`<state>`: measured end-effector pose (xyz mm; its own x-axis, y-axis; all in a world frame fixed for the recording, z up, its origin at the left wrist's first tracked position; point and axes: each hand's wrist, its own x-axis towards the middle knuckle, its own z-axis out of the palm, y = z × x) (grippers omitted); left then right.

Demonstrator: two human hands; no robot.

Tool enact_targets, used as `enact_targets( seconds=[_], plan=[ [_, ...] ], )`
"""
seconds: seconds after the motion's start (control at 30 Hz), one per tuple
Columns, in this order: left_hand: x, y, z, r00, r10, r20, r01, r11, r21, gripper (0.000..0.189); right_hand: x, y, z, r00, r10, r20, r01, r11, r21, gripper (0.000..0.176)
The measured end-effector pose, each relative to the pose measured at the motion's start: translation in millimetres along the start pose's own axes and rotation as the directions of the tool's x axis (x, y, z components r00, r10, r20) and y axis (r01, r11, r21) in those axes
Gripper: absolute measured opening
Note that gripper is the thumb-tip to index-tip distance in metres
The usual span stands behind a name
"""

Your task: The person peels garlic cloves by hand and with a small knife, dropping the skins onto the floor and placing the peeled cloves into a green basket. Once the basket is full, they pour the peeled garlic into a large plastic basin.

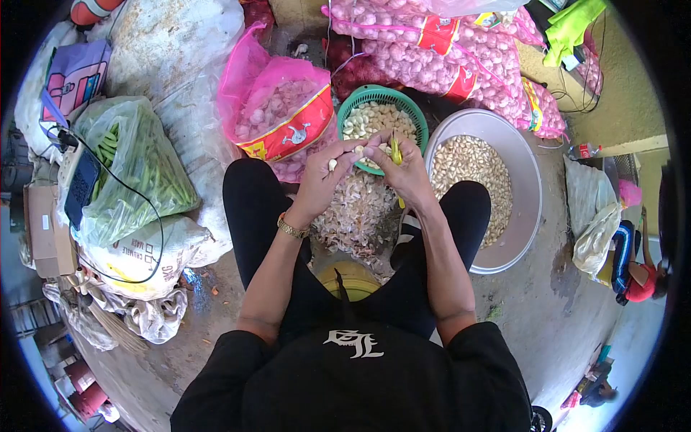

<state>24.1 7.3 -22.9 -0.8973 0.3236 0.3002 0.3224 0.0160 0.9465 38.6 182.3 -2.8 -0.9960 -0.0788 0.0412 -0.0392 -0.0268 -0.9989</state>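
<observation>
My left hand [324, 180] is closed with garlic cloves [332, 165] in its fingers, one of them at the fingertips. My right hand [409, 173] is wrapped round a small knife [396, 149] with yellow on it, and its thumb meets the left fingertips. Both hands are over the near rim of a green basket [422, 119] of peeled cloves [381, 121]. Below them, garlic skins [354, 212] lie heaped on the floor between my legs. To the right stands a pale basin [531, 194] of separated cloves [469, 176] in their skins.
An opened pink mesh bag [245, 79] of garlic bulbs stands left of the basket. Full garlic sacks [461, 61] are stacked behind. Bagged green vegetables [137, 165] and a phone [81, 189] with a cable are at left. People [640, 277] are at the far right.
</observation>
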Motion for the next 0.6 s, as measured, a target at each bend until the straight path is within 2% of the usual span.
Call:
enact_targets(
  seconds=[0.07, 0.2, 0.27, 0.3, 0.33, 0.37, 0.4, 0.47, 0.53, 0.6],
  plan=[
    [0, 5, -1, 0.996, -0.086, 0.018, 0.086, 0.996, 0.001, 0.027, 2, 5, -2, 0.999, -0.039, 0.017, 0.04, 0.998, -0.053, 0.011],
    [-1, 0, 2, 0.996, -0.088, -0.005, 0.088, 0.996, -0.029, 0.022, 4, 11, -3, 0.991, -0.123, 0.045, 0.129, 0.974, -0.185, 0.013],
    [-2, -1, 4, 0.982, -0.189, 0.008, 0.188, 0.971, -0.149, 0.018, 3, 9, -1, 0.997, -0.068, 0.031, 0.073, 0.985, -0.157, 0.014],
    [-2, 0, 6, 0.982, -0.187, 0.009, 0.187, 0.971, -0.149, 0.018, 2, 6, -1, 1.0, -0.014, 0.019, 0.016, 0.992, -0.128, 0.014],
    [-1, 1, 8, 0.974, -0.227, 0.013, 0.224, 0.947, -0.229, 0.018, 2, 3, -1, 1.0, -0.014, 0.019, 0.017, 0.991, -0.13, 0.014],
    [-1, 2, 9, 0.964, -0.266, 0.02, 0.259, 0.916, -0.307, 0.018, 1, 0, -1, 1.0, -0.016, 0.026, 0.02, 0.991, -0.13, 0.014],
    [0, 1, 10, 0.964, -0.265, 0.019, 0.258, 0.916, -0.306, 0.018, 0, -2, 0, 0.999, -0.018, 0.033, 0.022, 0.991, -0.13, 0.013],
    [0, -1, 11, 0.939, -0.345, 0.001, 0.295, 0.8, -0.522, 0.02, -2, -3, 1, 0.998, -0.023, 0.051, 0.029, 0.992, -0.126, 0.012],
    [2, -5, 9, 0.943, -0.333, 0.018, 0.287, 0.784, -0.551, 0.021, -5, -5, 0, 0.997, -0.028, 0.069, 0.036, 0.992, -0.123, 0.011],
    [3, -4, 6, 0.947, -0.32, 0.033, 0.28, 0.767, -0.577, 0.022, -8, -8, 0, 0.988, -0.137, 0.066, 0.145, 0.98, -0.139, 0.008]
  ],
)
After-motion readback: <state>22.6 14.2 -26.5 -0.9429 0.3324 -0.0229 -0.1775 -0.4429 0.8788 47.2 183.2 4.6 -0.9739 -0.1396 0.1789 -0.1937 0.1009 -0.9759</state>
